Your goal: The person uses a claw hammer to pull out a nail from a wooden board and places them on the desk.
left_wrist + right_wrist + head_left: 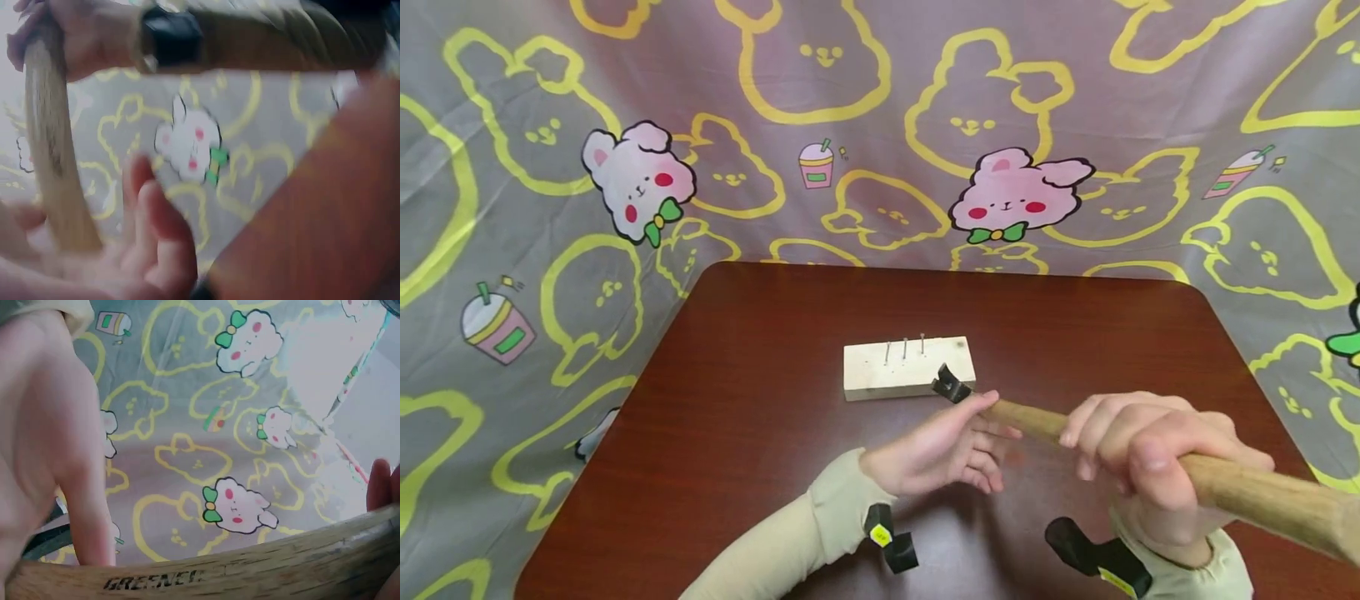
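Note:
My right hand grips the wooden handle of a claw hammer around its middle. The dark claw head points left and looks close to a pale wooden block. Several nails stand upright in that block. My left hand is at the handle near the head, its thumb lying across it and its other fingers loosely extended. In the left wrist view the handle runs down toward the blurred left fingers. Lettering marks the handle in the right wrist view.
The block lies on a brown table with rounded far corners. A grey curtain with yellow outlines and pink rabbit faces hangs around the far and side edges. Each wrist carries a dark strapped device, one on the left wrist.

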Demonstrator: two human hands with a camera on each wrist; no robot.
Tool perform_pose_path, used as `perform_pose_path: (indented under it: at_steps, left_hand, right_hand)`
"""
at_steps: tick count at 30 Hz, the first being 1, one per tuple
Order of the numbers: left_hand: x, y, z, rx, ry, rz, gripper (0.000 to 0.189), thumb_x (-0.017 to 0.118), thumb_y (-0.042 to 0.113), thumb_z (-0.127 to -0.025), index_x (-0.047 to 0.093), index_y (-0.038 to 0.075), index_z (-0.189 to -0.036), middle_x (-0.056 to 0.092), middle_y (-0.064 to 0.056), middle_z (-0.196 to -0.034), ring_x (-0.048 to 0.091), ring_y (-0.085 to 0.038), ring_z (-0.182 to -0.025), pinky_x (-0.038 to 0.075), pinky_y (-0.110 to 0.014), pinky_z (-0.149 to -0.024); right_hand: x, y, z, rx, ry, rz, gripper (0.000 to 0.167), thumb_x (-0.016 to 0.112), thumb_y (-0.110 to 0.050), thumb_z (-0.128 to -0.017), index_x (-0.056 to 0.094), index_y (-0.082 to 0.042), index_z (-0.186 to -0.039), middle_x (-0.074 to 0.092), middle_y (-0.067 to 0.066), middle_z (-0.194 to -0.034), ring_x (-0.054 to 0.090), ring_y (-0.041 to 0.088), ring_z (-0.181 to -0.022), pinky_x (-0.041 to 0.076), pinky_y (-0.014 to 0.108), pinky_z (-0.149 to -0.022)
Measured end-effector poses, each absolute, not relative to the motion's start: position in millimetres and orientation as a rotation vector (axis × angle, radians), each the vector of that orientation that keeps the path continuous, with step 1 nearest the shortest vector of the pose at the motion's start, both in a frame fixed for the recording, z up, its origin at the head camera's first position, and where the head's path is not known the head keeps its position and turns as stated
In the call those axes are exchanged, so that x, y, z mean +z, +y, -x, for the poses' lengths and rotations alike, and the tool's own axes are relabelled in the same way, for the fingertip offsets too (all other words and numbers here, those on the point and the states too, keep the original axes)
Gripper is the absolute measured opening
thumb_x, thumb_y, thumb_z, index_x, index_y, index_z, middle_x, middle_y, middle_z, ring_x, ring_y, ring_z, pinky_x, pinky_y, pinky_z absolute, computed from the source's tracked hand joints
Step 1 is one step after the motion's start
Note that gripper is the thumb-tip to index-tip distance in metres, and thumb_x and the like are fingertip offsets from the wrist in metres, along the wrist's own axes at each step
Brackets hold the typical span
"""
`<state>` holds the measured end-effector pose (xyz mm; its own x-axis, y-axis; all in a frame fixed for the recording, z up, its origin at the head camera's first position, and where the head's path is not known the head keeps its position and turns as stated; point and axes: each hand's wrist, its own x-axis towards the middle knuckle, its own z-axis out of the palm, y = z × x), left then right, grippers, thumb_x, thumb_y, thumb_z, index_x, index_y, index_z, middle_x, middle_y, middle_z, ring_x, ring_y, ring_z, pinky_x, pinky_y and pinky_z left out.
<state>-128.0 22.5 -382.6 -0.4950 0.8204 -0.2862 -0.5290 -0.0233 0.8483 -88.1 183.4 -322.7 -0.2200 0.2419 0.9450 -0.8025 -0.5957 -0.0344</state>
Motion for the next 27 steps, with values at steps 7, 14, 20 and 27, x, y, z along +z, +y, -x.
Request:
perform_pose_path:
  at_steps: [7,14,20,27]
  left_hand:
    - [-377,-33,143,1.396,1.915,-0.82,0.027,0.055,0.027,-0.098,0.071,0.006,-0.094,0.072,-0.007,-0.084,0.066,-0.014,-0.068,0.053,-0.024,-0.066]
    - [-393,-75,190,0.872,2.775,-0.715,0.047,0.077,0.035,-0.08,0.064,0.008,-0.116,0.067,-0.006,-0.111,0.062,-0.021,-0.104,0.05,-0.036,-0.09]
    - [-417,-82,229,0.657,2.85,-0.597,0.097,0.085,0.041,-0.069,0.038,0.005,-0.146,0.042,-0.014,-0.148,0.037,-0.032,-0.138,0.034,-0.047,-0.113]
    - [-428,-76,246,0.482,2.863,-0.564,0.097,0.088,0.044,-0.063,0.045,0.011,-0.143,0.05,-0.01,-0.141,0.046,-0.032,-0.129,0.044,-0.046,-0.103]
  right_hand:
    - [-312,194,89,2.062,-0.679,-1.162,0.024,0.049,0.011,-0.08,0.034,0.008,-0.061,0.033,0.007,-0.043,0.046,0.022,-0.041,0.049,0.038,-0.05]
    - [-298,194,90,2.156,-0.688,-1.002,0.026,0.042,0.015,-0.081,0.026,0.005,-0.063,0.028,0.004,-0.046,0.033,0.012,-0.039,0.031,0.026,-0.038]
    - [-291,192,96,2.195,-0.76,-0.939,0.028,0.036,0.016,-0.082,0.025,0.004,-0.059,0.028,0.003,-0.045,0.03,0.011,-0.038,0.028,0.024,-0.035]
    - [-290,188,105,2.215,-0.815,-0.904,0.029,0.034,0.016,-0.083,0.027,0.004,-0.058,0.028,0.004,-0.044,0.029,0.011,-0.038,0.025,0.022,-0.035]
